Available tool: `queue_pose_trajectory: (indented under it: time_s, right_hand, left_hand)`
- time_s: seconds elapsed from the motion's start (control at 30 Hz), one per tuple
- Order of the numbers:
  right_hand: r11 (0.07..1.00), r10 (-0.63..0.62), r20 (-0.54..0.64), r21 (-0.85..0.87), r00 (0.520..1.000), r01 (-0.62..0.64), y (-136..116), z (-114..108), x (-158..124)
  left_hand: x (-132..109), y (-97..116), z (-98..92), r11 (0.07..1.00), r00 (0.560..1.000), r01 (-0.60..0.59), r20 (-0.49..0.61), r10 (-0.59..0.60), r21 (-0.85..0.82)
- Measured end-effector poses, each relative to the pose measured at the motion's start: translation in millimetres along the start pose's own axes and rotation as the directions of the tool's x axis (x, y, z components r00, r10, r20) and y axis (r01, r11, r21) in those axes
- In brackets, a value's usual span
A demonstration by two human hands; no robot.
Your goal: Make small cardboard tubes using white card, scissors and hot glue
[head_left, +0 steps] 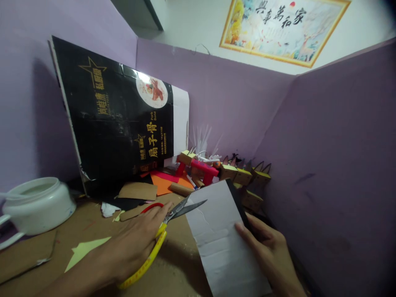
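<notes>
In my left hand (139, 237) is a pair of scissors (181, 210) with one red handle loop and one yellow, dark-marked loop. Its blades stand apart at the upper left edge of a piece of cardboard (222, 239). One blade lies in front of the sheet; the other's tip seems hidden behind it. My right hand (266, 247) grips the cardboard by its right side, thumb on the front face and fingers behind. That face is pale grey and creased, with a black strip along the right edge. The sheet is tilted above the brown work surface (176, 255).
A big black printed carton panel (114, 111) leans on the purple partition (222, 90). At the left stands a white pot (40, 204). Small yellow-faced box figures (243, 176), a pink object (206, 169) and orange paper (162, 184) lie behind. A yellow paper scrap (85, 249) lies nearby.
</notes>
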State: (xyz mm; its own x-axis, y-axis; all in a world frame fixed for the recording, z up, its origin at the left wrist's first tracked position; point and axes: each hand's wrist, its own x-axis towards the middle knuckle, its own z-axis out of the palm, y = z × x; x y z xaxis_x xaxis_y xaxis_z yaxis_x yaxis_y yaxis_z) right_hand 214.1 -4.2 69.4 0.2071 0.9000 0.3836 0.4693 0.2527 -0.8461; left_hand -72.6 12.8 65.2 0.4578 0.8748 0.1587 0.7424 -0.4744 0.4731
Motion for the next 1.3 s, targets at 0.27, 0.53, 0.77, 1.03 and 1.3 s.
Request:
queue_pose_trajectory:
  time_s: [0.27, 0.53, 0.77, 1.03, 1.3]
  right_hand:
    - [1.000, 0.001, -0.027, 0.003, 1.000, -0.001, 1.0, 2.1, 1.4]
    - [1.000, 0.005, -0.017, 0.006, 1.000, -0.005, -0.5, 1.5, 0.8]
    - [1.000, 0.020, -0.020, 0.010, 1.000, -0.020, 1.9, 0.9, -0.1]
    - [1.000, 0.004, -0.011, 0.004, 1.000, -0.004, -2.5, 1.3, 0.8]
    - [1.000, 0.014, -0.015, 0.005, 1.000, -0.014, -0.6, 1.3, 0.4]
  left_hand:
    - [2.0, -3.3, 0.1, 1.000, 1.000, 0.010, 0.004, -0.010, 0.019]
    - [3.3, -3.8, 3.3, 1.000, 1.000, 0.003, -0.021, -0.003, 0.014]
    - [2.2, -5.9, 5.4, 1.000, 0.999, -0.018, -0.033, 0.018, 0.023]
    - [2.1, -3.4, 5.0, 0.999, 0.999, 0.005, -0.041, -0.004, 0.037]
    - [4.0, -8.4, 2.1, 1.000, 1.000, -0.010, 0.014, 0.010, 0.009]
